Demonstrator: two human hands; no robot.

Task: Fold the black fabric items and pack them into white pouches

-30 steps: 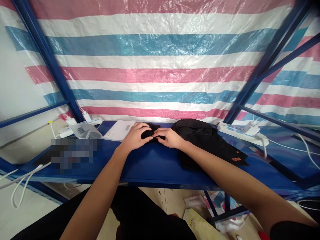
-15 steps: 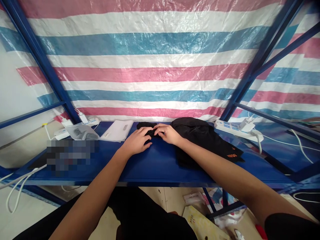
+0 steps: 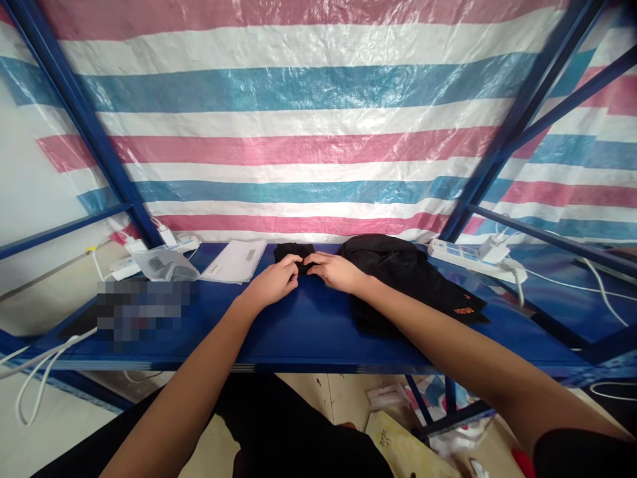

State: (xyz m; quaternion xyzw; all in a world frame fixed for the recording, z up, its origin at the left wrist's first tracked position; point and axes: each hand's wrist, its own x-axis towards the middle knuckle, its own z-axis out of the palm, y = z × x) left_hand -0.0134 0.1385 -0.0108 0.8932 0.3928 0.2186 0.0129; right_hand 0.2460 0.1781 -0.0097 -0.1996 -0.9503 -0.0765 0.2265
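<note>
Room for moving is given between the forearms, in front of the hands, down to the shelf's front edge [image 3: 323,367]. At the back middle, the near edge of a small black bundle [image 3: 291,250] is pinched between thumb and curled fingers by the left hand [image 3: 275,282] and, just beside it, by the right hand [image 3: 338,271]. To the left are seen a clear plastic bag [image 3: 172,265] and white papers [image 3: 233,262]; the right side is crowded by a black garment [image 3: 423,272], crossed by the forearm, then a power strip [image 3: 450,252]. The blue shelf [image 3: 298,325] is backed by striped sheeting [image 3: 318,146].
</note>
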